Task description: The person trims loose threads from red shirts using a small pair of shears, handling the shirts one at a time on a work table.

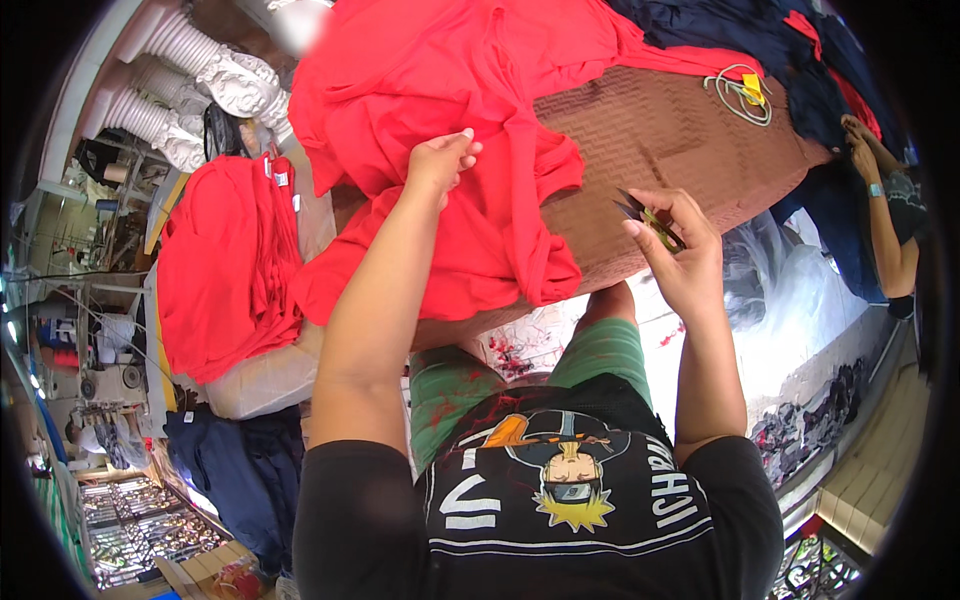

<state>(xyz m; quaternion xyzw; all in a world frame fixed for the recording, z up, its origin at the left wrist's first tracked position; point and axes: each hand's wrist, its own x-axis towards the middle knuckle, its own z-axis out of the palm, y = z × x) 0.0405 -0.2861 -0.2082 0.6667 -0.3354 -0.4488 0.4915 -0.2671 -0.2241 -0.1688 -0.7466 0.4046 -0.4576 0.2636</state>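
Observation:
A pair of thread snips [664, 228] with dark blades sits in my right hand [690, 245], its tips pointing up and left over the table edge. My left hand [440, 168] is raised over a rumpled red garment [400, 80], its thumb and fingers pressed together in a pinch. Whatever may be between those fingertips is too small to make out. The red cloth spreads across the left and middle of the table, and part of it hangs over the near edge. A brown patterned cover [680, 130] lies under it.
Folded red garments [225, 265] are stacked at the left, above dark blue clothes [245, 480]. A pale cord coil [742, 98] with a yellow tag and dark cloth [700, 22] lie at the far right. Another person's hands [858, 145] hold dark cloth there. Clear plastic [765, 265] sits below.

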